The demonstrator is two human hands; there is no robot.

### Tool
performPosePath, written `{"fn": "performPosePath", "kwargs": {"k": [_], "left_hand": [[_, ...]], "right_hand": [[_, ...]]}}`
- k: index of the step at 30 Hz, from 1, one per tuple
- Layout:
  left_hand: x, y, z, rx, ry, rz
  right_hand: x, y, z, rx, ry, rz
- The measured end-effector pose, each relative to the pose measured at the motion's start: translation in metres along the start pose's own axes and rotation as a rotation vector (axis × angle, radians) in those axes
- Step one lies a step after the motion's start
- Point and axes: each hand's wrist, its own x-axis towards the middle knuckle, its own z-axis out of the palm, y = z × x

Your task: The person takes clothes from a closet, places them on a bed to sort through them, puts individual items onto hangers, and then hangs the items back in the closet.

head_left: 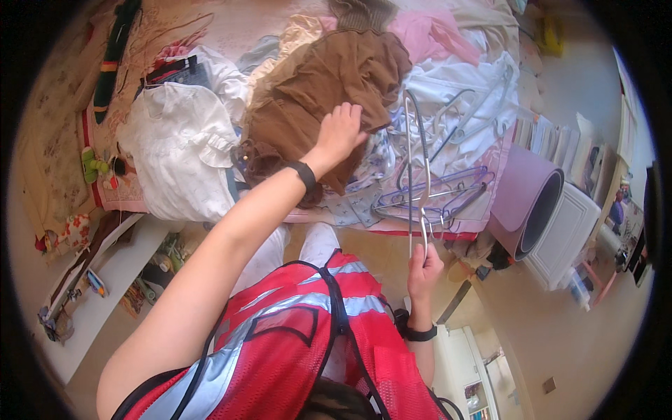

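My left hand (pixel 341 131) lies on a brown garment (pixel 329 73) spread over the bed, its fingers apart on the cloth. My right hand (pixel 424 267) is closed round the hook end of a clothes hanger (pixel 425 178), which stands up in front of me beside the garment. The hanger is pale, with a dark ribbed stretch on one arm, and no clothing hangs on it. Several loose hangers (pixel 437 196), some purple, lie on the bed's near right corner, just past the held one.
A white ruffled blouse (pixel 183 143) lies left of the brown garment. White cloth (pixel 483 143) with more hangers and a pink garment (pixel 434 31) lie to the right and back. Beyond the bed's right edge stand a rolled lilac mat (pixel 521 199), a white plastic box (pixel 563 234) and books (pixel 553 140).
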Motion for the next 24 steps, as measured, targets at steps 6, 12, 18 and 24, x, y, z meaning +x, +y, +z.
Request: {"fn": "performPosePath", "kwargs": {"k": [6, 12, 18, 24], "left_hand": [[0.006, -0.032, -0.011, -0.123, -0.167, 0.102], [0.008, -0.049, -0.06, -0.318, -0.29, 0.002], [-0.016, -0.05, -0.118, -0.577, -0.266, -0.176], [-0.05, -0.013, -0.22, -1.232, -0.064, -0.484]], "right_hand": [[-0.01, 0.014, 0.006, 0.053, 0.024, 0.066], [-0.007, 0.006, 0.012, 0.061, -0.01, -0.016], [-0.01, -0.025, 0.013, 0.043, -0.044, -0.111], [-0.019, -0.085, 0.007, 0.159, -0.028, -0.278]]}}
